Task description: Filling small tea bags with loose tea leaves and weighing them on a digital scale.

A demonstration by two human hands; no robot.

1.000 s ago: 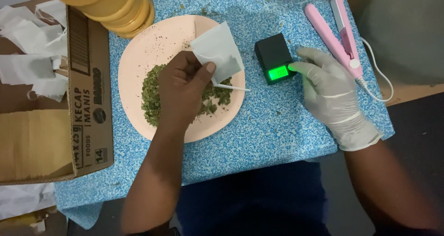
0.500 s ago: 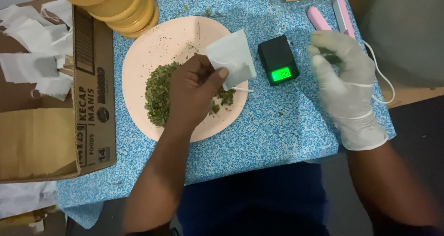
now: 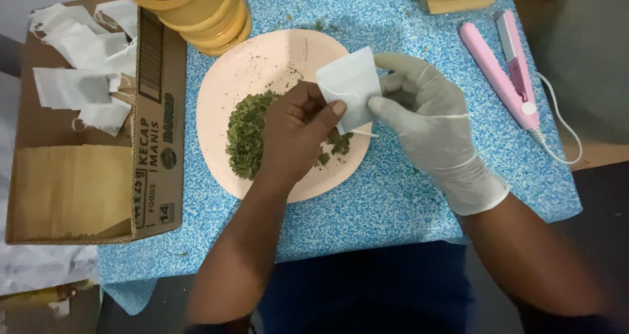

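Above the round pale pink plate [image 3: 223, 92], near the middle of the blue speckled tabletop [image 3: 393, 209], both hands grasp a small white paper sachet [image 3: 349, 85]: the bare left hand [image 3: 298, 131] pinches its lower left edge, and the right hand [image 3: 426, 114], in a white glove, grips its right side. A heap of dried green crushed leaves [image 3: 247, 134] lies on the plate under the left hand. A pink hair-straightener-shaped sealer [image 3: 504, 65] rests near the right edge, a brown cardboard box [image 3: 98, 177] off the left edge, and stacked yellow plastic tubs [image 3: 196, 10] at the far edge.

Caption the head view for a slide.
Bare left hand and gloved right hand hold a white sachet over dried green leaves on a pink plate.
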